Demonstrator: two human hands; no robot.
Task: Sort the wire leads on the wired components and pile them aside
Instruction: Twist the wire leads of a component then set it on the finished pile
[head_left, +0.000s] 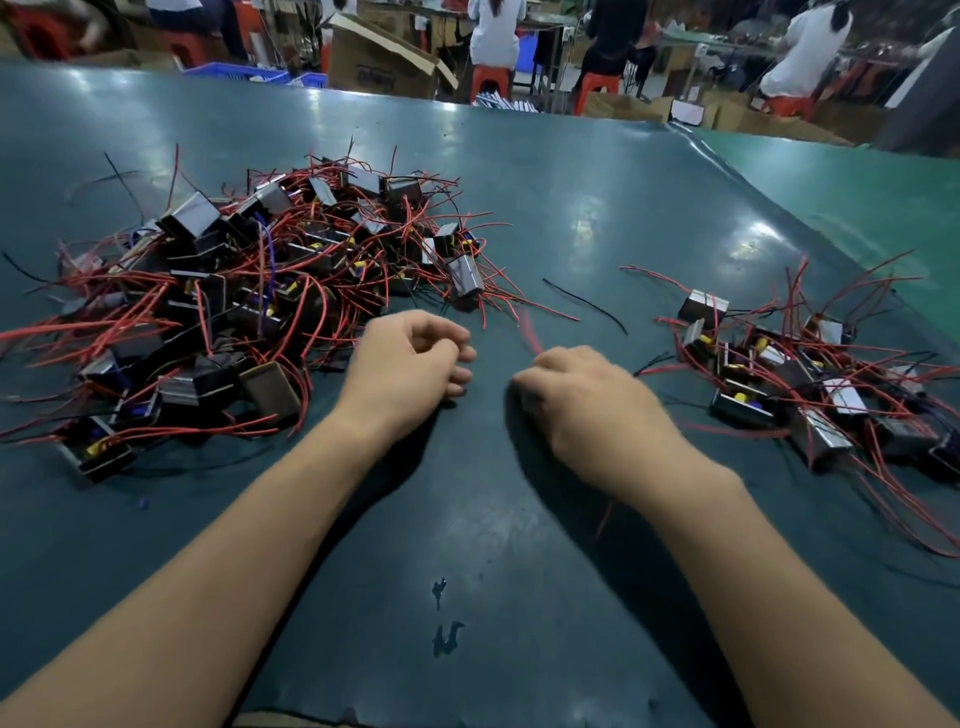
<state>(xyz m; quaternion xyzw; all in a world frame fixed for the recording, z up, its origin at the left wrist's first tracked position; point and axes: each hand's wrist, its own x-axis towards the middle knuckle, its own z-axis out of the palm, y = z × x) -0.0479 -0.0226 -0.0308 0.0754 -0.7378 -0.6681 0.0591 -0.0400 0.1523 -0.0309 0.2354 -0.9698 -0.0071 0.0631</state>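
Spreading under everything, a dark green table (519, 208), shining under lamps. Lying on the table, far left of the two hands, a big pile (249, 291) of small boxy parts with red wires sticking out on all sides. Lying right of the hands, a smaller pile (810, 384) of the same parts, wires also spreading out. Resting on the table between the two piles, a left hand (405, 364), just beside the near edge of the big pile, fingers loosely curled, seeming to hold nothing. Resting close to the right of it, a right hand (587, 410), blurred, fingers curled under; a blurred red wire (530, 325) rising from the top of this hand, looking pinched there, but the blur hiding the grip itself, so not possible to tell for sure. Lying alone beyond the right hand, between the piles, a loose black wire (587, 306). Standing behind the table's far edge, a cardboard box (379, 57), red stools (488, 80) and seated people in white coats (496, 31).
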